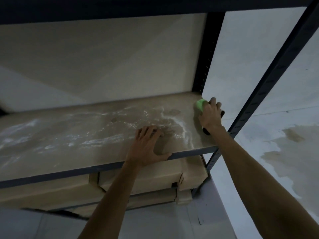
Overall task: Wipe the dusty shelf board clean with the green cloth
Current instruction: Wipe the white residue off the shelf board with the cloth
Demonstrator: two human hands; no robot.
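Curling over the top of the green cloth (pixel 200 104), the fingers (pixel 214 102) of the right hand (pixel 209 116) grip it and press it down at the far right corner of the shelf board (pixel 89 145), just beside the rear upright (pixel 208 54). Only a bright green bulge of the cloth shows past the knuckles; the rest is hidden under the palm. Something dark shows at the wrist, and I cannot tell what it is.

The left hand (pixel 146 145) lies near the board's front edge, its fingers spread and holding nothing, fingertips on the surface and thumb along the front lip.

The board itself is tan and dull, marked with pale dust streaks (pixel 183 130) that curl between the two hands and with fainter white smears (pixel 19 128) towards the left end.

The front upright (pixel 269 83), dark metal with slots, runs slantwise close to the right forearm. An upper shelf (pixel 120 6) hangs dark overhead. Cardboard boxes (pixel 141 180) sit packed tight under the board. To the right, a pale surface carries a brownish stain (pixel 293 152).
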